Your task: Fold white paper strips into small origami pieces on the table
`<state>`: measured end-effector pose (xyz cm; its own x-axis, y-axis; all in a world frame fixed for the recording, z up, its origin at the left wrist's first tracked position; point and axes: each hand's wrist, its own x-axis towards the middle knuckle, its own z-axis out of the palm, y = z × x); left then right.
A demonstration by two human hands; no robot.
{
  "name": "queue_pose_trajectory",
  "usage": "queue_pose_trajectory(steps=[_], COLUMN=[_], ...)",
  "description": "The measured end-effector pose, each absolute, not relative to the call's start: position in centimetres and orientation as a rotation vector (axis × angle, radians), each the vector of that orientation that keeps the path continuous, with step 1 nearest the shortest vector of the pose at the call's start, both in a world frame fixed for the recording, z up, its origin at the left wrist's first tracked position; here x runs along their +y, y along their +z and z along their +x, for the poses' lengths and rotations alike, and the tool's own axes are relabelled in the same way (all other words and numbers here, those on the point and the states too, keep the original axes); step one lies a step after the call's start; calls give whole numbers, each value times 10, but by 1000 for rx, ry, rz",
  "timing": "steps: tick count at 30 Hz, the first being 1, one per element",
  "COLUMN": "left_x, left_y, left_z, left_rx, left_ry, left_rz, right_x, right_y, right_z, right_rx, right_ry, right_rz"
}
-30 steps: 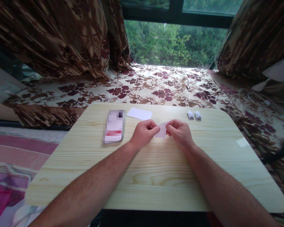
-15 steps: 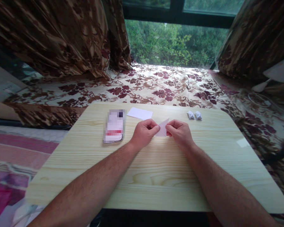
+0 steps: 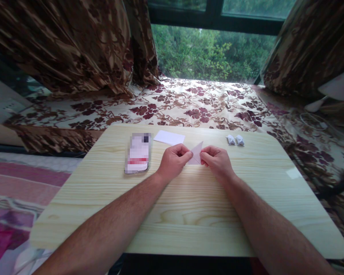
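1. A small piece of folded paper (image 3: 195, 156) is held between the two hands, above the middle of the table (image 3: 189, 217); whether the table is touched by it cannot be told.
2. The left side is pinched by the left hand (image 3: 174, 161), thumb on top; the right edge is gripped by the right hand (image 3: 217, 159), fingers curled narrow.
3. Very little weight is to be expected; the paper is judged thin, easily creased and liable to tear if pulled hard.
4. It is best taken by opposite edges, lightly, between thumb and forefinger.
5. A pale, faintly lilac-white surface is shown, with a pointed upper corner and a slanting line, probably a fold, near the lower edge.
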<state>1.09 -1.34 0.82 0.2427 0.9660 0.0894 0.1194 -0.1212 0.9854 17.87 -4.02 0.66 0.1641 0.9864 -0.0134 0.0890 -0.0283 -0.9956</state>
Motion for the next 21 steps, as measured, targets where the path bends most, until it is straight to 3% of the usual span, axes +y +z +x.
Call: queue_pose_trajectory(steps=[21], left_x=[-14], left_y=[8], left_z=[11], left_rx=[1066], left_ry=[1063], left_rz=[1473], right_x=[-41], right_y=[6], right_z=[179], right_rx=[-1162], right_ry=[1095], right_rz=[-1374])
